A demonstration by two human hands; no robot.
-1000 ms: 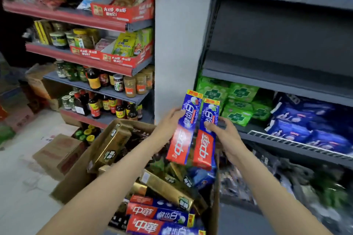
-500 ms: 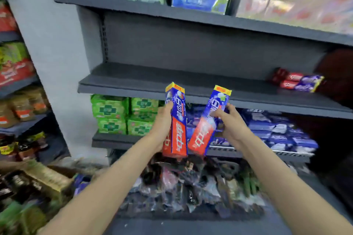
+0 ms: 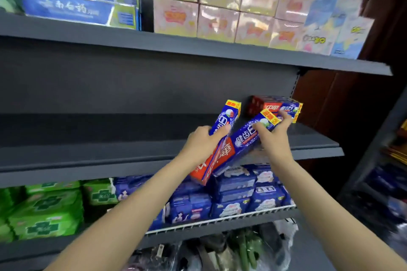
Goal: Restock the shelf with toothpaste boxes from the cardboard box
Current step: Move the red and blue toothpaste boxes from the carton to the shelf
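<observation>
My left hand (image 3: 201,142) grips a red-and-blue toothpaste box (image 3: 222,124) that stands nearly upright, tilted to the right, over the front of the dark grey middle shelf (image 3: 110,152). My right hand (image 3: 273,136) holds a second toothpaste box (image 3: 246,136), slanted up to the right, its top end close to a small stack of the same toothpaste boxes (image 3: 279,106) lying at the shelf's right end. The two held boxes cross at their lower ends. The cardboard box is out of view.
The shelf above carries blue toothpaste cartons (image 3: 77,6) and pink tissue packs (image 3: 231,6). Below the middle shelf sit green packs (image 3: 44,211) and blue packs (image 3: 237,193) behind a white wire rail. Bagged goods (image 3: 242,248) lie at the bottom. A dark panel (image 3: 341,105) bounds the shelf on the right.
The view swung from the cardboard box to the shelf unit. Both hands rose with their toothpaste boxes and moved right, reaching the middle shelf beside the stacked boxes.
</observation>
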